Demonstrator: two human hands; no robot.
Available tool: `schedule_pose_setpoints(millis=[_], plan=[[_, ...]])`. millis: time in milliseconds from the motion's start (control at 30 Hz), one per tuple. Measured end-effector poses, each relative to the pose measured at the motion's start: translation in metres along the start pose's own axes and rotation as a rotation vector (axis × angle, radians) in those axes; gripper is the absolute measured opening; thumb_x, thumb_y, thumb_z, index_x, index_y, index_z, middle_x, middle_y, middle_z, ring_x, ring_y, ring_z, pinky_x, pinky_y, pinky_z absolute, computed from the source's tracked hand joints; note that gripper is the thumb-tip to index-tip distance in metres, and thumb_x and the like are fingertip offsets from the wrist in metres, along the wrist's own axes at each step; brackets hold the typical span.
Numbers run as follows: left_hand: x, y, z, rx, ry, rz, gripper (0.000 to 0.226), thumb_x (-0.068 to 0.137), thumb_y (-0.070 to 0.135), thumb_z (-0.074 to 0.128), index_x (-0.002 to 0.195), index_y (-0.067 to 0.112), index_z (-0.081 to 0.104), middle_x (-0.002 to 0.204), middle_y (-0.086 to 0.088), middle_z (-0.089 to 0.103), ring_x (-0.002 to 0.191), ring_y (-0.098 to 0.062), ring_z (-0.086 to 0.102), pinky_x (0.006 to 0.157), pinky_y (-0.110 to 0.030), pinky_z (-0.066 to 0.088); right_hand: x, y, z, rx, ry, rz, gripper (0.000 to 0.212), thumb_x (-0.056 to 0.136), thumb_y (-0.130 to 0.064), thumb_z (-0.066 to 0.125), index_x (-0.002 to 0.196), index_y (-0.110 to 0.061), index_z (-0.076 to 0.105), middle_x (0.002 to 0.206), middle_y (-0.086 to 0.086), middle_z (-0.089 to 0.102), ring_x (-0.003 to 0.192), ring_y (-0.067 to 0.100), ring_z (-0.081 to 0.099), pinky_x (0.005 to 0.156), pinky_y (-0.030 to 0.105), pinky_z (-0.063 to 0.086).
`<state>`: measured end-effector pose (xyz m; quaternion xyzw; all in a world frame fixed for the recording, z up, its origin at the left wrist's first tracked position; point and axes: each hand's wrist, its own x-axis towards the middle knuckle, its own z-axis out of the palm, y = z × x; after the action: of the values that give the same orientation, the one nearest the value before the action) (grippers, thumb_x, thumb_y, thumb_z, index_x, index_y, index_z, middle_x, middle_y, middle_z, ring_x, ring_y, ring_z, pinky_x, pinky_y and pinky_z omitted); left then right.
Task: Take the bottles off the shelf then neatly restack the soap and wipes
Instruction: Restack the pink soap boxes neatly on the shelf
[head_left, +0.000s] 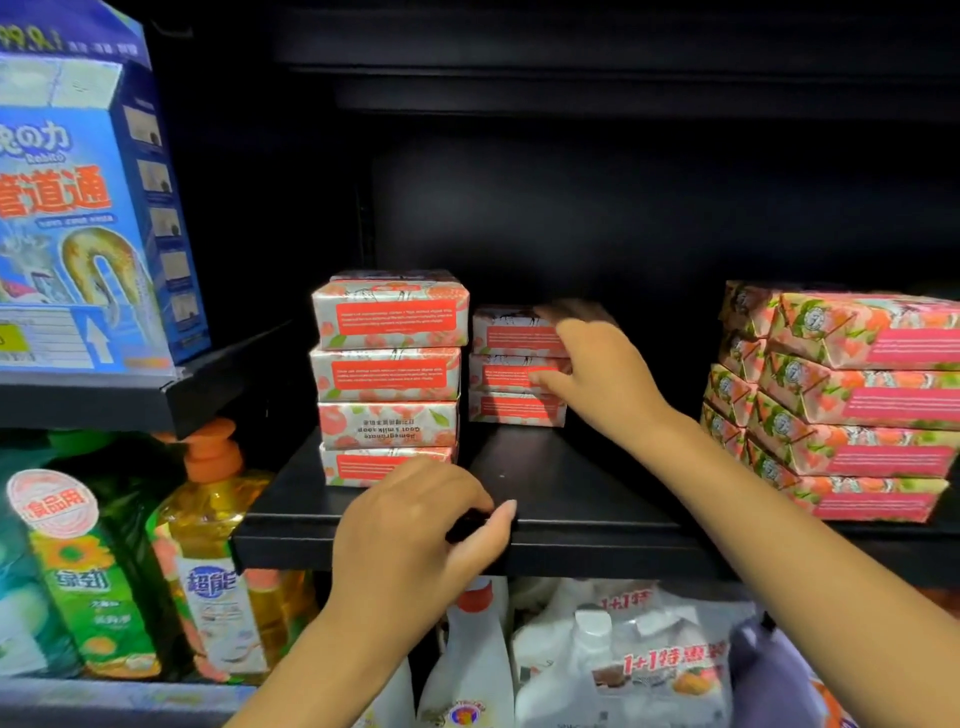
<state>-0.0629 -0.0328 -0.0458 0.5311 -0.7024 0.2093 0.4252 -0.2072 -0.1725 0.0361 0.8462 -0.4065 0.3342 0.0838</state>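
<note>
Bottles (218, 571) on lower level, none on soap shelf (571, 483). Left hand (415, 535) at front lip of shelf, fingers and thumb curled, gripping edge. Front stack (389, 364): four soaps, upright, third box upside down. Behind it, right hand (597, 374) clasps rear stack (498, 410) of three, fingers over top box, thumb on middle one. Pink packs (857, 405) at right, stepped. Risk, in my judgement: pull brings only upper boxes, bottom one skews; forearm may brush pink packs.
</note>
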Motion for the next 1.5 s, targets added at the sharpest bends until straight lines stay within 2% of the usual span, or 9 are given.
schedule_pose_setpoints(millis=[333, 500, 667, 767, 833, 1033, 1133, 1333, 1500], plan=[[0.001, 0.002, -0.008, -0.124, -0.083, -0.145, 0.030, 0.081, 0.054, 0.053, 0.071, 0.032, 0.070, 0.069, 0.020, 0.064, 0.070, 0.001, 0.059, 0.057, -0.020, 0.050, -0.024, 0.006, -0.014, 0.005, 0.231, -0.149, 0.038, 0.080, -0.019, 0.071, 0.115, -0.013, 0.058, 0.108, 0.003, 0.058, 0.103, 0.015, 0.048, 0.082, 0.034, 0.048], [0.010, 0.012, -0.024, -0.568, -0.019, -0.428, 0.034, 0.070, 0.062, 0.053, 0.075, 0.035, 0.073, 0.072, 0.018, 0.071, 0.074, -0.002, 0.066, 0.065, -0.014, 0.051, -0.071, 0.004, -0.027, 0.133, 0.475, -0.312, 0.038, 0.084, -0.025, 0.067, 0.113, -0.002, 0.061, 0.109, 0.010, 0.062, 0.105, 0.015, 0.053, 0.091, 0.016, 0.039], [0.031, 0.017, -0.038, -1.036, -0.156, -0.681, 0.052, 0.062, 0.066, 0.059, 0.078, 0.020, 0.075, 0.076, -0.009, 0.074, 0.068, -0.019, 0.071, 0.057, -0.020, 0.054, -0.095, -0.005, -0.033, 0.101, 0.654, -0.587, 0.027, 0.084, -0.006, 0.065, 0.108, 0.001, 0.056, 0.107, 0.014, 0.060, 0.105, 0.025, 0.054, 0.100, 0.029, 0.040], [0.033, 0.025, -0.045, -1.151, -0.327, -0.661, 0.034, 0.061, 0.049, 0.072, 0.089, 0.031, 0.075, 0.091, -0.004, 0.075, 0.083, -0.018, 0.072, 0.065, -0.022, 0.056, -0.100, -0.013, -0.028, 0.090, 0.717, -0.716, 0.018, 0.087, -0.009, 0.066, 0.103, -0.003, 0.059, 0.105, 0.011, 0.059, 0.102, 0.023, 0.058, 0.097, 0.033, 0.045], [0.031, 0.031, -0.049, -1.201, -0.308, -0.633, 0.031, 0.065, 0.030, 0.078, 0.094, 0.021, 0.074, 0.096, -0.004, 0.075, 0.089, -0.020, 0.072, 0.069, -0.020, 0.055, -0.101, -0.015, -0.026, 0.073, 0.687, -0.742, 0.017, 0.088, -0.015, 0.066, 0.101, -0.007, 0.058, 0.107, 0.009, 0.056, 0.102, 0.021, 0.057, 0.097, 0.032, 0.045], [0.025, 0.028, -0.047, -0.974, -0.014, -0.526, 0.045, 0.051, 0.010, 0.082, 0.093, 0.011, 0.067, 0.089, 0.006, 0.074, 0.083, -0.007, 0.070, 0.067, -0.013, 0.052, -0.104, -0.016, -0.049, 0.480, 0.216, -0.325, 0.070, 0.072, -0.047, 0.070, 0.133, -0.024, 0.044, 0.131, -0.011, 0.047, 0.125, 0.008, 0.044, 0.101, 0.016, 0.035], [0.022, 0.028, -0.041, -0.939, -0.023, -0.437, 0.045, 0.048, 0.013, 0.085, 0.090, 0.014, 0.067, 0.090, 0.007, 0.073, 0.086, -0.005, 0.069, 0.071, -0.014, 0.052, -0.100, -0.017, -0.050, 0.643, 0.058, -0.260, 0.059, 0.073, -0.043, 0.068, 0.128, -0.028, 0.052, 0.117, -0.018, 0.057, 0.113, -0.001, 0.053, 0.088, 0.008, 0.041], [0.019, 0.019, -0.042, -0.892, -0.059, -0.398, 0.076, 0.048, 0.038, 0.084, 0.120, 0.034, 0.059, 0.117, 0.017, 0.065, 0.111, -0.002, 0.060, 0.089, -0.020, 0.050, -0.100, -0.021, -0.041, 0.365, 0.316, -0.410, 0.028, 0.082, -0.025, 0.065, 0.104, -0.008, 0.065, 0.103, -0.003, 0.063, 0.102, 0.006, 0.056, 0.084, 0.016, 0.045], [0.022, 0.017, -0.045, -0.848, -0.143, -0.374, 0.063, 0.050, 0.037, 0.084, 0.110, 0.033, 0.064, 0.109, 0.014, 0.070, 0.103, -0.006, 0.065, 0.089, -0.032, 0.053, -0.102, -0.020, -0.036, 0.314, 0.411, -0.535, 0.027, 0.079, -0.010, 0.063, 0.105, -0.010, 0.053, 0.112, 0.000, 0.053, 0.111, 0.014, 0.051, 0.097, 0.024, 0.041]])
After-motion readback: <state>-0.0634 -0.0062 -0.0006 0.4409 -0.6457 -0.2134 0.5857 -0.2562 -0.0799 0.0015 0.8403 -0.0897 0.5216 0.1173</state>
